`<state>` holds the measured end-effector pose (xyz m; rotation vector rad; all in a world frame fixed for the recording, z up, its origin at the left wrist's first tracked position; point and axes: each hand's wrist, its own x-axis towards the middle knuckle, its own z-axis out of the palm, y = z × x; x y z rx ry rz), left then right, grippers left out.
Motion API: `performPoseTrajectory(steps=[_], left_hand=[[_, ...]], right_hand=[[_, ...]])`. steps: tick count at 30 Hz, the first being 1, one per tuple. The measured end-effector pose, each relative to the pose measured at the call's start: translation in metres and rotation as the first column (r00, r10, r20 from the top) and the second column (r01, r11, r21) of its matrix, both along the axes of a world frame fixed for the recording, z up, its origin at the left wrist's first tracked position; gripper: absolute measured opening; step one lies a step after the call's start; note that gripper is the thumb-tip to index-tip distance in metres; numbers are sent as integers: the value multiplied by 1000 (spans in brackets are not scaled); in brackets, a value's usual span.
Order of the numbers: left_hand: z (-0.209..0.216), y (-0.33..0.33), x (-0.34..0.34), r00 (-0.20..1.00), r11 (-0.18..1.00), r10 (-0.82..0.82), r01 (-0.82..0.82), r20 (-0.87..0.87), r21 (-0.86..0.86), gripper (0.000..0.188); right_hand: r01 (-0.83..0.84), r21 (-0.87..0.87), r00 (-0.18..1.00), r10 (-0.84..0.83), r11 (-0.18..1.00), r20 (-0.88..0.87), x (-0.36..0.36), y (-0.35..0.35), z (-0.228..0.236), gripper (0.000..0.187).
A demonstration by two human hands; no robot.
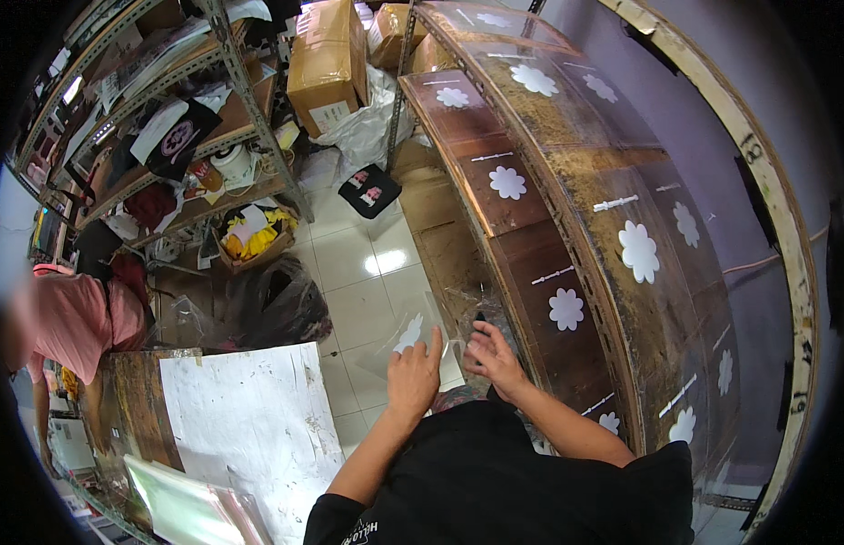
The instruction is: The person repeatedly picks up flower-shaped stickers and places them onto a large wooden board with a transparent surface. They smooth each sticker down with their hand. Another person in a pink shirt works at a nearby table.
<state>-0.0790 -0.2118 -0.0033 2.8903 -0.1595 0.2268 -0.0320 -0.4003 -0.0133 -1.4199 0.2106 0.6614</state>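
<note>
In front of my body, my left hand grips a clear film sheet by its near side, index finger stretched along it. A white flower print shows on the film, just beyond the fingers. Close to the sheet's right edge is my right hand, its fingers bent and drawn together. What they hold, if anything, I cannot make out. A small dark thing shows at its upper fingertips.
On my right, a long stepped rack bears clear sheets with white flowers. A white-covered table stands at left; a person in pink is beyond. Ahead are metal shelves, cartons and a black printed cloth item on the tiles.
</note>
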Motion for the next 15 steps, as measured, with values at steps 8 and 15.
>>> performPoseTrajectory(steps=[8, 15], left_hand=[[-18, 13, 26, 994, 997, 76, -73, -80, 40, 59], [-42, 7, 39, 986, 992, 125, -122, -109, 30, 59]], right_hand=[[-405, 137, 889, 424, 904, -174, 22, 22, 19, 93], [-109, -156, 977, 135, 982, 163, 72, 64, -88, 71]])
